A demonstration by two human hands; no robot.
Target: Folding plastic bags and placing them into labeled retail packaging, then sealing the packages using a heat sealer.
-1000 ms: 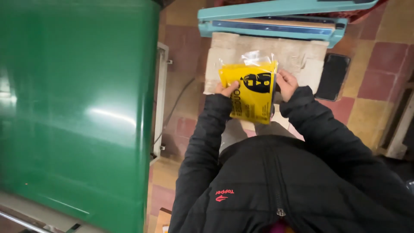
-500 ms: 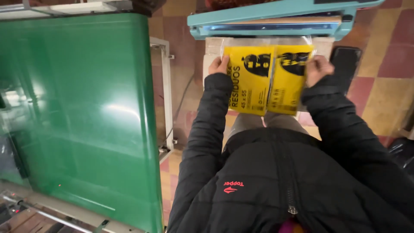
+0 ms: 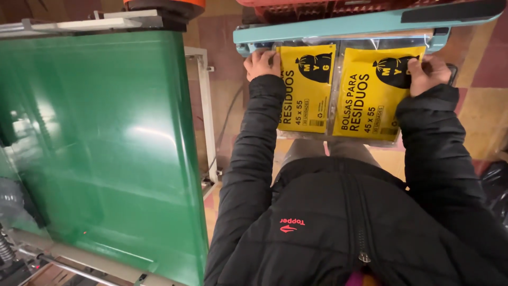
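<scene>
A broad glossy green sheet-metal panel (image 3: 100, 153) is seen filling the left half of the view, its lower edge carried on a pale metal frame. Next in size, a black padded jacket is seen across the bottom, both sleeves stretched forward. A long teal bar-shaped sealing machine (image 3: 365, 24) is laid across the top edge of the view, with a red-brown and yellow tiled floor (image 3: 481, 79) showing beneath it at the right. Two flat yellow plastic packets with black print, wrapped side by side in one clear film bag (image 3: 338, 92), are held up against the machine's front edge (the open top of the film is tucked under the teal bar). The left packet's upper corner is pinched by the left hand (image 3: 261, 64), fingers curled closed on the film. The right packet's upper corner is gripped by the right hand (image 3: 428, 74), fingers folded over its top edge. The packets are kept just beside each other, touching or nearly so.
</scene>
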